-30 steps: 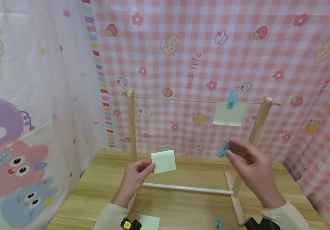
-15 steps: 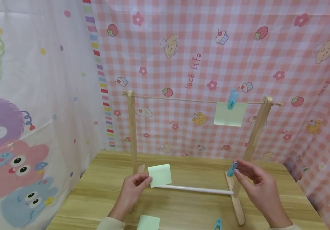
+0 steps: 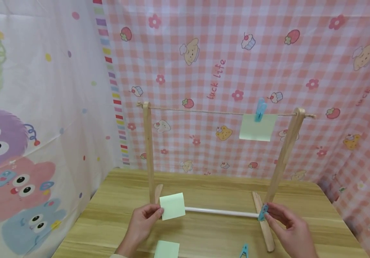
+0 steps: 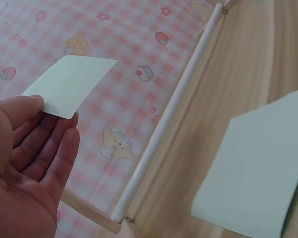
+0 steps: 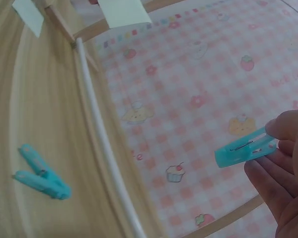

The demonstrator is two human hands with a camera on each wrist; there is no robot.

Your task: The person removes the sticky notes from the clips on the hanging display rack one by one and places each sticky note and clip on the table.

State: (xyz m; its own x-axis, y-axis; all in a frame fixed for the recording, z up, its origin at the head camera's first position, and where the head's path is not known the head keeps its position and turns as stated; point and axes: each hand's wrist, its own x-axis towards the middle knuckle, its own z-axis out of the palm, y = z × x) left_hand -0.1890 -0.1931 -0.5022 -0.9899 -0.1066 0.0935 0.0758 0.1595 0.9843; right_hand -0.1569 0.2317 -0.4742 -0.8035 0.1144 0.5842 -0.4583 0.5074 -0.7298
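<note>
My left hand (image 3: 143, 223) pinches a pale green sticky note (image 3: 172, 206) by its left edge, thumb on the near face, as the left wrist view also shows. A blue clothespin (image 3: 263, 212) sits between the thumb and fingers of my right hand (image 3: 290, 229), its jaw end pointing away from the palm in the right wrist view. Beyond both hands stands a wooden rack with a string (image 3: 198, 111). Near the right post, another blue clothespin (image 3: 260, 110) fastens a green note (image 3: 257, 128) to that string.
On the table (image 3: 214, 236) lie another green note (image 3: 167, 249) and a spare blue clothespin (image 3: 244, 251). A white rod (image 3: 220, 212) joins the rack's left post (image 3: 148, 154) and right post (image 3: 283, 157). A pink checked cloth (image 3: 204, 71) hangs behind.
Both hands have come down toward the table, carrying the note and the clothespin. The left hand has also shifted slightly left. The hung note stays where it was.
</note>
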